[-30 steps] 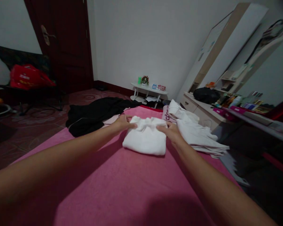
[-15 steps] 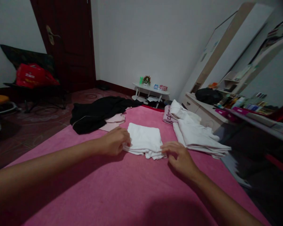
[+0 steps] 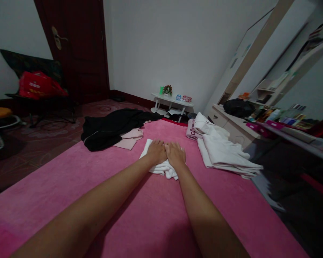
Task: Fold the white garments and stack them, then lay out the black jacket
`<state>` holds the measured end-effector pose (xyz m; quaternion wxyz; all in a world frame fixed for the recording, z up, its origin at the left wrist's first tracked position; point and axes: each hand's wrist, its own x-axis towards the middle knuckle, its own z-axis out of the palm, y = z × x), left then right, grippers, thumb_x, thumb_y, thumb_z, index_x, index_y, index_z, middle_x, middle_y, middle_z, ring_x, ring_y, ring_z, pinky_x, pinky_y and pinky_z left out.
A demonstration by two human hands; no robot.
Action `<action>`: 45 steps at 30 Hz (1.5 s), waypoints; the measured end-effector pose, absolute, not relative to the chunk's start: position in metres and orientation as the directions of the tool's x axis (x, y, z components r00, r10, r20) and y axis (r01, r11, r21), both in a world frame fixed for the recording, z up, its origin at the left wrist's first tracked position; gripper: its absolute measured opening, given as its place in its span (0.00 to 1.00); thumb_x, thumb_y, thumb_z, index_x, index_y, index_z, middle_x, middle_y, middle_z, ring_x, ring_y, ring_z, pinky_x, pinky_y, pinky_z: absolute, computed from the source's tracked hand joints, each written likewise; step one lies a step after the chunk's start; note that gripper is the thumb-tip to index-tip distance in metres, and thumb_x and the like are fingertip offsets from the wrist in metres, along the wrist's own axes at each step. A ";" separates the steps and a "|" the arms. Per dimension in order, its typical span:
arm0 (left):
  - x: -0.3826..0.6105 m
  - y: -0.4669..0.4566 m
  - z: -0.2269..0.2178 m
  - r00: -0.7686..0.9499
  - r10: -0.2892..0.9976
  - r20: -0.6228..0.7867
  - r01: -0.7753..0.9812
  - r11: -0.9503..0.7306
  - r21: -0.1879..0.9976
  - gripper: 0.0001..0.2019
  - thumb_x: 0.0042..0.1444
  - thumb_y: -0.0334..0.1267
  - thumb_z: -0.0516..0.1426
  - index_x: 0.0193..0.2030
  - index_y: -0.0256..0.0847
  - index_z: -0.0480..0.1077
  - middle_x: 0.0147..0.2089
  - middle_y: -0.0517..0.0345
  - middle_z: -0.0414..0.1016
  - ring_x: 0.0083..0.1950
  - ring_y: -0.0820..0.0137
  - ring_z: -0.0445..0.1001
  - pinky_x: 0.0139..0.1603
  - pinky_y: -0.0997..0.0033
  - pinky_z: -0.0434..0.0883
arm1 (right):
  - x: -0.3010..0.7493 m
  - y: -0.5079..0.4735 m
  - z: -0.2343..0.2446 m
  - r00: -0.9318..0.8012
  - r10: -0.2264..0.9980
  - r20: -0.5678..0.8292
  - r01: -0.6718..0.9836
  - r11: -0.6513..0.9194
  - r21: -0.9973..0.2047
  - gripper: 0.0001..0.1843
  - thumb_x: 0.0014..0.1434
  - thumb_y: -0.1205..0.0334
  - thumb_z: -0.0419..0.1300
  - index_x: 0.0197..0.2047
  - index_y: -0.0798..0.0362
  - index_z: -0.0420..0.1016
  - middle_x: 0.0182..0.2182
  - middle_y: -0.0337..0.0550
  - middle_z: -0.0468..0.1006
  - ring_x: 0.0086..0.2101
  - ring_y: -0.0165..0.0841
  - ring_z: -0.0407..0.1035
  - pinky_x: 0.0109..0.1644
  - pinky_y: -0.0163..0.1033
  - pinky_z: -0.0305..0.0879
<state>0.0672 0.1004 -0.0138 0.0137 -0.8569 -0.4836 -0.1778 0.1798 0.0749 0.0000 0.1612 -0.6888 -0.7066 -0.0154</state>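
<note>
A folded white cloth [image 3: 163, 169] lies on the pink bed cover [image 3: 140, 215], its near edge ruffled. Flat on top of it rests my left hand [image 3: 157, 152], fingers stretched away from me. My right hand [image 3: 176, 154] lies flat beside it, the two touching near the thumbs. Both hands are open and press on the cloth, hiding much of its upper face. To the right sits a stack of folded white clothes [image 3: 226, 152], with a rolled light garment with dark lettering [image 3: 192, 129] at its far left end.
A black garment [image 3: 110, 129] and a pale pink cloth [image 3: 130, 139] lie on the bed's far left. Beyond the bed stands a small white table [image 3: 174, 101]. A cluttered dresser [image 3: 231, 123] is at right. A red bag [image 3: 39, 86] rests on a chair at left.
Both hands have moved from the cloth's left and right sides onto its top, coming together with fingers flattened. The clothes around it have stayed in place.
</note>
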 end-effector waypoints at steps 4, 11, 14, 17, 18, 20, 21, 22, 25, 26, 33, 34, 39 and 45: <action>0.064 0.099 -0.013 0.467 0.828 0.311 0.846 -0.521 0.117 0.24 0.63 0.41 0.46 0.63 0.32 0.63 0.61 0.37 0.66 0.63 0.50 0.62 0.63 0.49 0.53 | 0.180 0.072 0.006 0.030 0.971 0.239 0.983 0.014 -0.181 0.26 0.68 0.51 0.39 0.60 0.50 0.67 0.63 0.47 0.63 0.62 0.42 0.52 0.62 0.50 0.50; 0.058 0.088 -0.012 0.480 0.816 0.321 0.842 -0.532 0.094 0.26 0.64 0.48 0.44 0.64 0.37 0.61 0.64 0.41 0.63 0.66 0.51 0.58 0.65 0.48 0.50 | 0.183 0.066 0.003 0.053 0.949 0.310 0.983 0.004 -0.181 0.25 0.68 0.53 0.39 0.59 0.50 0.68 0.62 0.50 0.63 0.62 0.39 0.52 0.61 0.46 0.51; 0.054 0.084 -0.012 0.494 0.821 0.287 0.839 -0.537 0.092 0.29 0.62 0.52 0.45 0.66 0.40 0.58 0.66 0.44 0.60 0.68 0.49 0.54 0.65 0.45 0.49 | 0.184 0.061 0.000 0.080 0.940 0.331 0.982 -0.016 -0.189 0.26 0.68 0.53 0.39 0.61 0.51 0.66 0.64 0.51 0.59 0.63 0.41 0.51 0.61 0.48 0.51; 0.051 0.080 -0.010 0.492 0.828 0.269 0.843 -0.531 0.091 0.31 0.61 0.56 0.46 0.67 0.43 0.56 0.68 0.46 0.57 0.69 0.46 0.51 0.65 0.43 0.47 | 0.185 0.056 0.000 0.131 0.940 0.314 0.975 -0.066 -0.211 0.26 0.68 0.52 0.40 0.64 0.51 0.62 0.65 0.54 0.56 0.61 0.44 0.54 0.60 0.49 0.53; 0.051 0.079 -0.010 0.489 0.831 0.264 0.845 -0.527 0.093 0.32 0.61 0.56 0.45 0.67 0.44 0.55 0.68 0.46 0.56 0.69 0.46 0.50 0.65 0.43 0.46 | 0.185 0.055 0.000 0.148 0.941 0.304 0.973 -0.083 -0.216 0.27 0.68 0.52 0.40 0.64 0.51 0.60 0.65 0.54 0.55 0.60 0.44 0.56 0.59 0.49 0.54; 0.050 0.076 -0.008 0.488 0.834 0.258 0.846 -0.525 0.097 0.32 0.61 0.57 0.45 0.68 0.45 0.55 0.69 0.47 0.56 0.69 0.46 0.50 0.66 0.43 0.46 | 0.184 0.053 0.001 0.180 0.941 0.287 0.968 -0.118 -0.220 0.27 0.67 0.53 0.42 0.66 0.52 0.57 0.66 0.57 0.54 0.58 0.45 0.59 0.57 0.48 0.57; 0.049 0.074 -0.008 0.492 0.831 0.261 0.843 -0.529 0.098 0.31 0.61 0.57 0.45 0.67 0.45 0.55 0.68 0.47 0.56 0.69 0.47 0.50 0.66 0.43 0.45 | 0.184 0.052 0.001 0.198 0.939 0.282 0.966 -0.138 -0.220 0.27 0.67 0.54 0.42 0.66 0.53 0.56 0.66 0.58 0.54 0.57 0.45 0.61 0.56 0.48 0.58; 0.048 0.072 -0.008 0.499 0.824 0.268 0.837 -0.539 0.100 0.31 0.61 0.56 0.45 0.67 0.45 0.56 0.68 0.47 0.56 0.69 0.47 0.50 0.66 0.43 0.45 | 0.184 0.051 0.001 0.212 0.937 0.278 0.964 -0.153 -0.218 0.27 0.66 0.55 0.43 0.66 0.53 0.56 0.65 0.59 0.54 0.57 0.45 0.61 0.55 0.48 0.58; 0.042 0.068 -0.008 0.537 0.794 0.284 0.806 -0.583 0.106 0.29 0.63 0.54 0.44 0.67 0.46 0.56 0.69 0.48 0.56 0.69 0.50 0.50 0.66 0.45 0.45 | 0.184 0.049 0.003 0.225 0.933 0.282 0.962 -0.167 -0.214 0.28 0.65 0.55 0.44 0.66 0.55 0.55 0.64 0.61 0.56 0.56 0.46 0.63 0.54 0.48 0.58; 0.040 0.066 -0.009 0.550 0.786 0.283 0.795 -0.596 0.109 0.28 0.63 0.54 0.44 0.67 0.47 0.56 0.69 0.49 0.55 0.70 0.52 0.50 0.66 0.46 0.45 | 0.183 0.048 0.004 0.221 0.933 0.286 0.963 -0.162 -0.216 0.28 0.65 0.55 0.45 0.66 0.55 0.56 0.63 0.61 0.57 0.55 0.46 0.64 0.54 0.48 0.58; 0.031 0.058 -0.009 0.568 0.769 0.293 0.769 -0.623 0.143 0.27 0.64 0.55 0.44 0.67 0.49 0.57 0.70 0.50 0.53 0.70 0.54 0.49 0.67 0.47 0.44 | 0.183 0.038 0.009 0.286 0.904 0.318 0.944 -0.208 -0.258 0.32 0.62 0.51 0.51 0.64 0.61 0.56 0.52 0.61 0.71 0.52 0.48 0.65 0.50 0.47 0.60; 0.030 0.058 -0.008 0.561 0.772 0.300 0.769 -0.620 0.156 0.28 0.63 0.57 0.44 0.66 0.49 0.57 0.70 0.50 0.54 0.70 0.54 0.50 0.67 0.46 0.43 | 0.183 0.037 0.009 0.296 0.900 0.321 0.942 -0.218 -0.255 0.33 0.61 0.50 0.52 0.64 0.61 0.56 0.51 0.61 0.71 0.51 0.48 0.65 0.50 0.47 0.60; 0.029 0.056 -0.006 0.457 0.819 0.347 0.805 -0.547 0.232 0.40 0.52 0.70 0.47 0.64 0.46 0.61 0.69 0.42 0.53 0.70 0.46 0.48 0.66 0.40 0.43 | 0.187 0.034 0.009 0.254 0.918 0.304 0.955 -0.187 -0.232 0.32 0.61 0.49 0.52 0.64 0.55 0.56 0.48 0.56 0.72 0.48 0.45 0.67 0.47 0.44 0.62; 0.027 0.058 -0.009 0.305 0.871 0.386 0.818 -0.447 0.362 0.34 0.53 0.66 0.51 0.58 0.43 0.68 0.71 0.44 0.49 0.71 0.50 0.46 0.67 0.47 0.50 | 0.185 0.028 0.015 0.221 0.907 0.358 0.955 -0.126 -0.269 0.35 0.58 0.48 0.56 0.66 0.43 0.52 0.49 0.49 0.70 0.43 0.43 0.71 0.42 0.42 0.64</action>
